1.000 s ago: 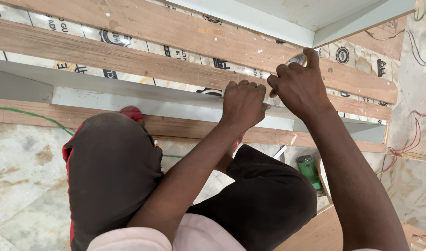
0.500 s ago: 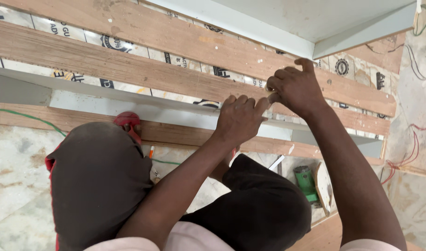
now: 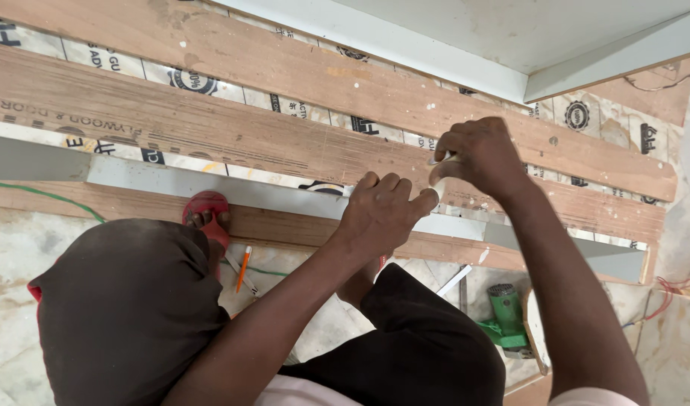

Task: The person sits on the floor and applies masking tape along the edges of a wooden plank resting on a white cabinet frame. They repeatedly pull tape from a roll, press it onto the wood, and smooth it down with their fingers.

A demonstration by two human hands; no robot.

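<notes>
Both hands (image 3: pixel 379 214) (image 3: pixel 476 154) on a small white piece (image 3: pixel 437 186) (above grey strip (image 3: pixel 209 188))

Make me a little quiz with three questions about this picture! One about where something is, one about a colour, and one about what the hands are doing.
1. Where is the orange pencil?
A. on the floor beside the red sandal
B. in the left hand
C. on top of the white board

2. What colour is the power tool on the floor?
A. blue
B. green
C. yellow

3. What are the two hands doing?
A. hanging at the sides
B. holding the power tool
C. both pinching a small pale piece over the wooden planks

Answers: 1 A, the pencil lies on the pale floor by the sandal. 2 B, its body is bright green. 3 C, the left hand and the right hand meet with fingers closed around the pale piece.
</notes>
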